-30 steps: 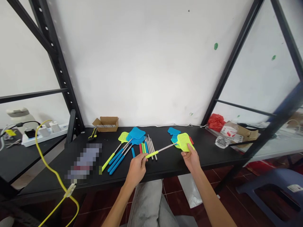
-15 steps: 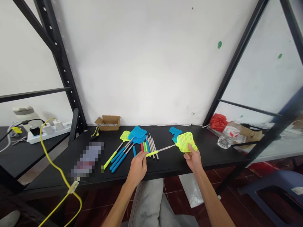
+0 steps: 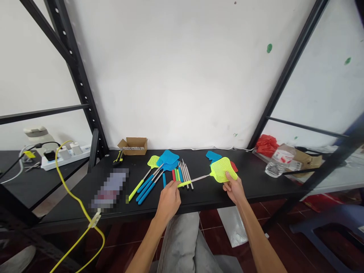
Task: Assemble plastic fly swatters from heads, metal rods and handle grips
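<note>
Between my two hands is a yellow-green fly swatter [image 3: 223,169] with a metal shaft, held level over the front of the black table. My left hand [image 3: 170,198] is closed round its yellow handle. At the other end, my right hand [image 3: 233,187] pinches the edge of the perforated head. Loose blue swatter heads [image 3: 213,155] and a red one [image 3: 233,167] lie behind the held head, partly covered. Left of my left hand lie several whole swatters with blue handles [image 3: 146,193] and a yellow one [image 3: 136,190]. Bare metal rods [image 3: 186,172] and coloured handle sleeves [image 3: 176,175] lie just behind it.
A small open cardboard box [image 3: 136,147] stands by the wall, near a yellow-black tool [image 3: 117,159]. A blurred-out flat object [image 3: 110,187] lies at left beside a yellow cable [image 3: 72,201]. At right are a plastic bottle [image 3: 280,161] and a red bag [image 3: 266,145].
The view has shifted slightly, so everything sits a little further right. Both hands keep the same hold on the fly swatter, and more of the red head shows behind it.
</note>
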A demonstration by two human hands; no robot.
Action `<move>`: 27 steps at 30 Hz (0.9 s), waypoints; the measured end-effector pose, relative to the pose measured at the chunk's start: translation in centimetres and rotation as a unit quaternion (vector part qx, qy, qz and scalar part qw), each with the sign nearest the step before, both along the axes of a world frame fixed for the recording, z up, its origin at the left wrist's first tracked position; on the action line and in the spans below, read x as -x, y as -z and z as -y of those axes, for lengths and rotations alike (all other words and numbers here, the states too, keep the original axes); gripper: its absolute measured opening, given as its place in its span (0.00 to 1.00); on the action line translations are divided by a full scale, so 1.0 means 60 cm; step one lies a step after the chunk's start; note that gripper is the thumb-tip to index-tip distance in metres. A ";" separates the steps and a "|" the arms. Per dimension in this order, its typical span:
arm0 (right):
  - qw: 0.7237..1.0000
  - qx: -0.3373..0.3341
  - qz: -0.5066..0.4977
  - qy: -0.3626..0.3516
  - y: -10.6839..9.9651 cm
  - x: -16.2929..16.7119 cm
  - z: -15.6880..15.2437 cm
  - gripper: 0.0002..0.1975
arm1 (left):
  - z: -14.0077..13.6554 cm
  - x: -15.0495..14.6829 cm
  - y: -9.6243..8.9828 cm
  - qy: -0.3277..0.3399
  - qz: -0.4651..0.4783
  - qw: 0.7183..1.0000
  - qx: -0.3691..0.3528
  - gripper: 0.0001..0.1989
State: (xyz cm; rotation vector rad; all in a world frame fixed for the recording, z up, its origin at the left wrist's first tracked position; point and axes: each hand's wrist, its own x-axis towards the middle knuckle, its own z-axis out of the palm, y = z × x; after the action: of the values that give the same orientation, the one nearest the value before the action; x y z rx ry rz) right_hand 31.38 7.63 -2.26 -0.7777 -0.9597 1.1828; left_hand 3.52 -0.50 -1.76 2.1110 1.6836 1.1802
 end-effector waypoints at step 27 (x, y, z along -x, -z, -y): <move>0.976 -0.039 0.211 -0.039 -0.011 0.018 0.010 0.20 | 0.011 0.188 -0.033 -0.312 -0.181 0.932 0.034 0.17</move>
State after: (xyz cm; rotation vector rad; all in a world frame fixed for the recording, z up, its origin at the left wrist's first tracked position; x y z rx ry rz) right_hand 30.28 7.01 -1.60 -0.9556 -1.3884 1.0582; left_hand -7.78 -1.18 0.21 1.8847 2.6544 0.8568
